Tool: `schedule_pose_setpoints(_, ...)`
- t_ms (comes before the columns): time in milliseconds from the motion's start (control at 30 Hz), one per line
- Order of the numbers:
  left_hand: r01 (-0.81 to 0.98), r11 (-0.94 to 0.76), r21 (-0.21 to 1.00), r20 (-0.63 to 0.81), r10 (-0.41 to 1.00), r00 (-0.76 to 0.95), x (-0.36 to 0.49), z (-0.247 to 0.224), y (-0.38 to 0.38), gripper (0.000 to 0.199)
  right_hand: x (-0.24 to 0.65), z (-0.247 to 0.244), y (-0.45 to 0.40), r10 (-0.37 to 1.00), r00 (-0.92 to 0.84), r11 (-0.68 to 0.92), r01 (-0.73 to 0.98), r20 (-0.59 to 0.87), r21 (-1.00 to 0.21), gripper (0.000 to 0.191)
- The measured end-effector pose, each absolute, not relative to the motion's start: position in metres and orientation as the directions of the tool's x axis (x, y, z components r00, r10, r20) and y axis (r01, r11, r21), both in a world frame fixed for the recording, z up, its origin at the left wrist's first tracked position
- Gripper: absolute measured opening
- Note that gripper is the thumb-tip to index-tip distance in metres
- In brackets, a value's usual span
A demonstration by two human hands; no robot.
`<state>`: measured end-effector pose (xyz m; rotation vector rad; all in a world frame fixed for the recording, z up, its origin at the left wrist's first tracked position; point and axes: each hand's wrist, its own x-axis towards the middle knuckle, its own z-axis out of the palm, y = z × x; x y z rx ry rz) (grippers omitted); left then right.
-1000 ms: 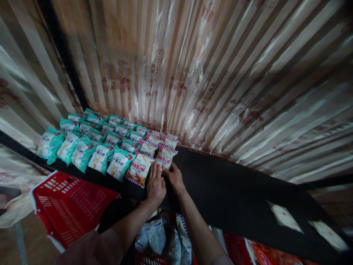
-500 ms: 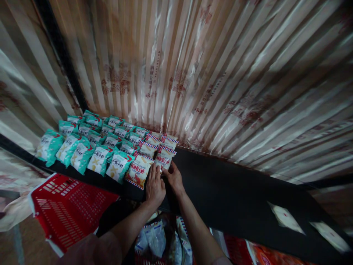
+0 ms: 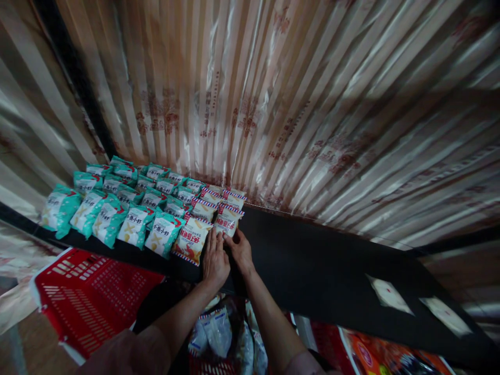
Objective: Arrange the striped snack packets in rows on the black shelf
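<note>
Nearest: pale bags (image 3: 219, 332) in a container below the shelf (image 3: 300, 255); red basket (image 3: 97, 299) at left, orange packages (image 3: 385, 354) at right. Left hand (image 3: 216, 264): fingers straight, close together, not gripping, against the lower edge of the red-lettered snack bag (image 3: 227, 221). Right hand (image 3: 239, 252): bent, thumb and fingers at its lower right corner; cannot tell if pinched. That bag leans upright on the shelf, front of its column, beside a matching bag (image 3: 191, 238). Teal bags (image 3: 164, 233) in rows leftward. Beyond: striped curtain (image 3: 250, 99).
</note>
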<state>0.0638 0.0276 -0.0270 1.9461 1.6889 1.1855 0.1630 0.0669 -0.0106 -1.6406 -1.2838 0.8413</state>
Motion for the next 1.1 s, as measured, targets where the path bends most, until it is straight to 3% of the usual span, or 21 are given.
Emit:
schedule_pose_setpoints(300, 0.675, -0.32, 0.665, 0.394, 0.918, 0.047, 0.056, -0.014, 0.019, 0.059, 0.169, -0.011, 0.041, 0.913, 0.408, -0.14, 0.324, 0.005, -0.936, 0.057)
schedule_pose_setpoints(533, 0.607, -0.523, 0.598, 0.506, 0.834, 0.22, 0.053, -0.009, -0.004, 0.046, 0.176, -0.004, -0.008, 0.873, 0.485, -0.073, 0.246, 0.058, -0.966, 0.047)
schedule_pose_setpoints(767, 0.45, -0.7, 0.554, 0.505, 0.713, 0.487, 0.048, -0.01, -0.046, 0.034, 0.174, -0.008, -0.084, 0.842, 0.524, -0.012, 0.261, 0.131, -0.965, 0.036)
schedule_pose_setpoints(833, 0.455, -0.678, 0.578, 0.436, 0.727, 0.531, 0.049, -0.017, -0.065, 0.035, 0.174, -0.018, -0.107, 0.846, 0.52, -0.053, 0.3, 0.116, -0.953, 0.034)
schedule_pose_setpoints(933, 0.605, -0.51, 0.612, 0.161, 0.829, 0.535, 0.054, -0.03, -0.091, 0.033, 0.174, -0.04, -0.135, 0.894, 0.447, -0.143, 0.359, 0.036, -0.922, 0.035)
schedule_pose_setpoints(1033, 0.807, -0.155, 0.57, -0.172, 0.938, 0.301, 0.06, -0.045, -0.107, 0.035, 0.173, -0.064, -0.151, 0.895, 0.428, -0.323, 0.418, -0.129, -0.849, 0.036)
schedule_pose_setpoints(1100, 0.858, 0.04, 0.512, -0.297, 0.946, 0.133, 0.062, -0.057, -0.107, 0.041, 0.172, -0.077, -0.156, 0.894, 0.381, -0.406, 0.463, -0.236, -0.788, 0.037)
